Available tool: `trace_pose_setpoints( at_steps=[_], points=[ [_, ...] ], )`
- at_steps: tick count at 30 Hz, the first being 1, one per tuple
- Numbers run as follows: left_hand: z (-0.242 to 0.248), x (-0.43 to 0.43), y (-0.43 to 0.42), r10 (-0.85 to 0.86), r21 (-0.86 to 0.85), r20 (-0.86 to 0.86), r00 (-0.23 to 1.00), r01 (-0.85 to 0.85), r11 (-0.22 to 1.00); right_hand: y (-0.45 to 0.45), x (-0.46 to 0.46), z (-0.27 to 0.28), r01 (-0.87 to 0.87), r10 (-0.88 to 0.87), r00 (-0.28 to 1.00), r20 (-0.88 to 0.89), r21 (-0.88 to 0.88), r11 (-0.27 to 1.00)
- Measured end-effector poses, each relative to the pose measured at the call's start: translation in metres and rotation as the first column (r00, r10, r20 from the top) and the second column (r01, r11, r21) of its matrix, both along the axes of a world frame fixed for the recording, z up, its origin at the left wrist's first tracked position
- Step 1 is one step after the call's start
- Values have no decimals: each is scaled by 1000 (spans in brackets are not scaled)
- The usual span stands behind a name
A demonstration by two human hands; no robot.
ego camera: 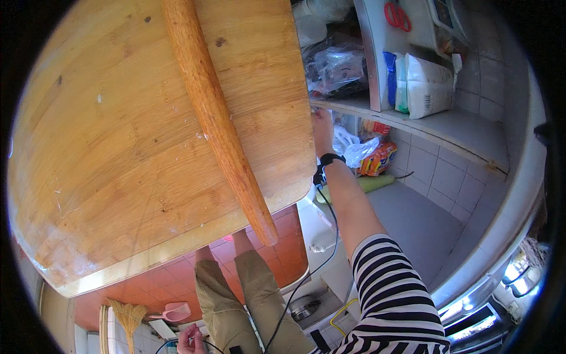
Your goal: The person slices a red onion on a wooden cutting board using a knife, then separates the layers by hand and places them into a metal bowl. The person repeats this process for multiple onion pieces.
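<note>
A large wooden board [132,146] fills the left and upper view. Across it lies a long wooden rolling pin [216,106], one end jutting past the board's near edge. My right hand [323,128] reaches in beside the board's right edge, just under the front of a cabinet shelf [442,132]. Its fingertips are partly hidden there, so any grip is unclear. A black band [331,158] with a cable circles that wrist. Low in the view, my left hand [191,340] hangs away from the board with its fingers curled; whether it holds anything cannot be seen.
Plastic bags [356,144], an orange packet [378,159] and a long green gourd [376,182] sit on the lower shelf. Above stand a white package [429,86] and red-handled scissors [398,17]. A straw broom [128,316] and pink dustpan [176,312] are by the floor.
</note>
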State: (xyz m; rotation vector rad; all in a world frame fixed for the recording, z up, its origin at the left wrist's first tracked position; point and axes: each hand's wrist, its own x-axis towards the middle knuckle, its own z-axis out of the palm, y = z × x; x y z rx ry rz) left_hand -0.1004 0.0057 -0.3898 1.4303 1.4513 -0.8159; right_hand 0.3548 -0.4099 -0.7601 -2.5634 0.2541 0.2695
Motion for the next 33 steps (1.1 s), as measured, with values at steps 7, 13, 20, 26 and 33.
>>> trace_pose_setpoints(
  at_steps=[7, 13, 20, 26, 33],
  points=[
    [-2, -5, 2, 58, -31, 23, 998, -58, 998, -21, 0, -18, -537, 700, 714, -13, -652, 535],
    [-2, 6, -3, 24, -32, -9, 1000, -24, 999, -34, 3, -25, -632, 736, 617, -280, -733, 251],
    [1, 10, -4, -30, -25, -44, 999, 29, 999, -19, -10, -18, -638, 693, 681, -236, -655, 404],
    [3, -11, -10, -41, -27, 55, 998, 43, 999, 12, -68, 19, -293, 344, 936, 72, -383, 876],
    [38, 7, -26, 108, -71, 271, 957, -92, 993, 83, -190, 105, 550, -554, 829, -79, -62, 833]
  ],
)
